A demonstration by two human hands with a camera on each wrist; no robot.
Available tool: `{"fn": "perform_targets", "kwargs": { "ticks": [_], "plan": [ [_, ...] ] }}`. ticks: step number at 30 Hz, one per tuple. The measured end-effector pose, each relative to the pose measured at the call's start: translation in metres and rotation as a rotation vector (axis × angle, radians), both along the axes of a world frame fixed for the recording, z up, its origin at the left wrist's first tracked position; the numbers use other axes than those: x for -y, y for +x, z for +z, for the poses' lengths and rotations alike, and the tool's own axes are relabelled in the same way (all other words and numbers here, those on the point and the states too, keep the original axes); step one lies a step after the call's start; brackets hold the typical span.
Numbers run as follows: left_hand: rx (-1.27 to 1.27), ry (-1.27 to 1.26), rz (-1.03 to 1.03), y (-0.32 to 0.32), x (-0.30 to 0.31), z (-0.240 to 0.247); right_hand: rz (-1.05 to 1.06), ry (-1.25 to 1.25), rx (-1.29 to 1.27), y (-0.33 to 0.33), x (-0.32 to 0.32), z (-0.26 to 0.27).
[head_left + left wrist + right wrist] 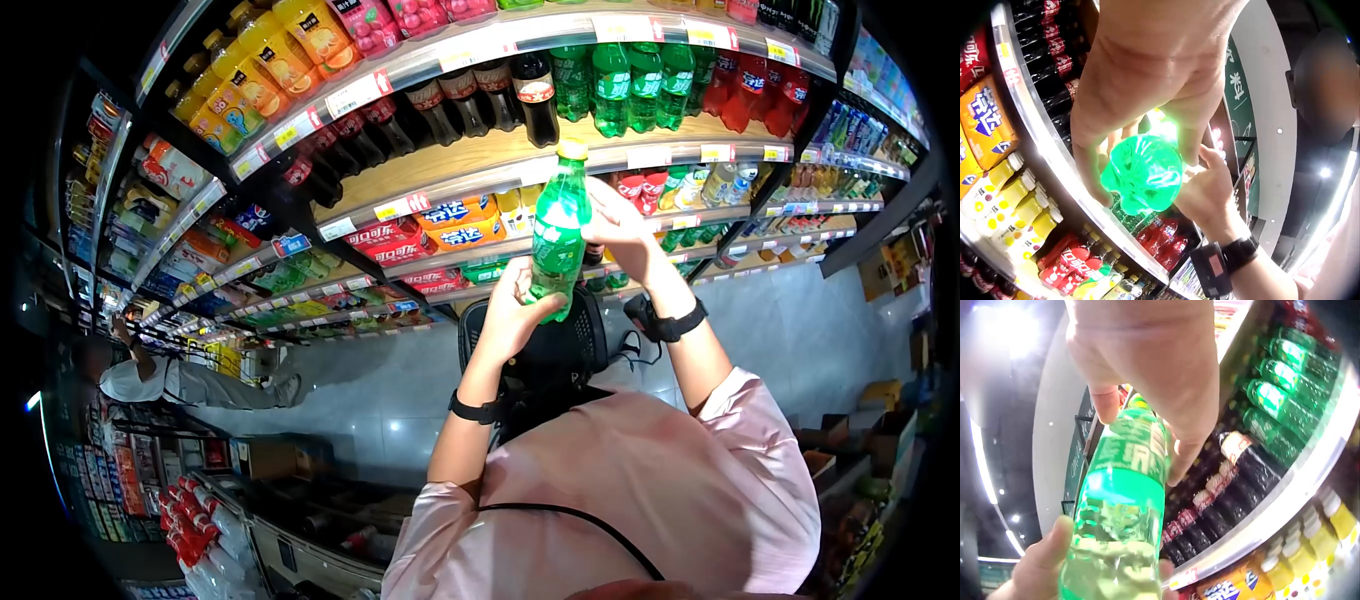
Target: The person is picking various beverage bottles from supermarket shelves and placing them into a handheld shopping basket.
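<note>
A green plastic soda bottle (560,228) with a yellow cap stands tilted in front of the shelves. My left hand (516,308) grips its lower end, with the thumb across the front near the base. At the upper part, my right hand (624,236) holds the bottle from the right side. Seen from the left wrist, the ridged bottle base (1144,176) faces the camera. In the right wrist view, the thumb and fingers (1186,450) of the right hand come down on either side of the bottle's shoulder, above the bright label.
Dark cola bottles (460,105) and more green bottles (645,85) line the shelf behind. Orange packs (460,225) sit on the shelf below. A black basket-like container (580,345) lies beneath the hands. Another person (140,375) is in the aisle at left.
</note>
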State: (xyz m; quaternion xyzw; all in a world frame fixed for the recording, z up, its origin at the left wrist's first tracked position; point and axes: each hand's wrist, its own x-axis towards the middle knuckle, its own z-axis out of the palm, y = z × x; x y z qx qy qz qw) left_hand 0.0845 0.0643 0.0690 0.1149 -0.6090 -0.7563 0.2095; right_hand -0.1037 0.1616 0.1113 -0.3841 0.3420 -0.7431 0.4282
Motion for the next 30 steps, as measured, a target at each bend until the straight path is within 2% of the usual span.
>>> {"fn": "perform_targets", "kwargs": {
  "ticks": [2, 4, 6, 7, 8, 10, 12, 13, 16, 17, 18, 19, 20, 21, 22, 23, 24, 25, 27, 28, 29, 30],
  "plan": [
    [-0.012, -0.002, 0.058, -0.003, -0.008, -0.004, -0.11, -0.004, -0.175, -0.005, 0.002, 0.01],
    [0.119, -0.205, 0.281, -0.008, -0.015, -0.003, -0.181, 0.037, -0.178, -0.001, 0.002, 0.03],
    [0.181, -0.253, 0.312, -0.014, -0.026, 0.0, -0.453, 0.317, -0.533, -0.001, 0.006, 0.038],
    [0.151, -0.273, 0.357, -0.022, -0.029, -0.011, -0.765, 0.237, -0.884, 0.005, 0.007, 0.046],
    [0.128, -0.288, 0.408, -0.026, -0.032, -0.013, -0.781, 0.338, -0.86, 0.014, 0.004, 0.064],
    [0.076, -0.215, 0.393, -0.03, -0.033, -0.015, -0.722, 0.359, -0.902, 0.004, 0.006, 0.065],
    [0.017, -0.392, 0.435, -0.035, -0.027, -0.023, -0.7, 0.325, -0.834, -0.007, 0.009, 0.057],
    [0.071, -0.519, 0.501, -0.033, -0.017, -0.033, -0.689, 0.286, -0.769, -0.014, 0.012, 0.056],
    [0.241, -0.508, 0.382, -0.009, -0.008, -0.04, -0.869, 0.266, -0.825, -0.031, 0.015, 0.058],
    [0.267, -0.469, 0.305, 0.004, -0.002, -0.053, -0.926, 0.153, -0.729, -0.041, 0.022, 0.051],
    [0.236, -0.482, 0.34, 0.007, -0.004, -0.05, -0.911, 0.236, -0.726, -0.035, 0.017, 0.061],
    [0.27, -0.325, 0.215, 0.034, 0.017, -0.104, -0.956, 0.182, -0.663, -0.042, 0.018, 0.066],
    [0.351, -0.21, 0.174, 0.05, 0.023, -0.118, -1.002, 0.123, -0.598, -0.053, 0.021, 0.07],
    [0.363, -0.247, 0.184, 0.053, 0.023, -0.123, -1.057, 0.105, -0.671, -0.063, 0.026, 0.06],
    [0.531, -0.079, 0.266, 0.086, 0.027, -0.152, -1.14, 0.151, -0.721, -0.068, 0.025, 0.073],
    [0.633, -0.134, 0.35, 0.105, 0.032, -0.193, -1.156, 0.1, -0.729, -0.075, 0.028, 0.069],
    [0.601, -0.138, 0.34, 0.111, 0.035, -0.208, -1.169, 0.04, -0.74, -0.081, 0.032, 0.066],
    [0.78, 0.078, 0.337, 0.145, 0.033, -0.248, -1.207, 0.03, -0.786, -0.09, 0.039, 0.064],
    [0.744, 0.175, 0.351, 0.168, 0.027, -0.284, -1.241, 0.033, -0.872, -0.093, 0.042, 0.065],
    [0.84, 0.418, 0.342, 0.194, 0.012, -0.307, -1.239, 0.047, -0.869, -0.095, 0.045, 0.06],
    [0.85, 0.516, 0.397, 0.208, 0.004, -0.334, -1.243, 0.054, -0.923, -0.099, 0.053, 0.058],
    [0.85, 0.515, 0.397, 0.221, -0.003, -0.35, -1.251, 0.054, -0.977, -0.105, 0.059, 0.057]
  ]
}}
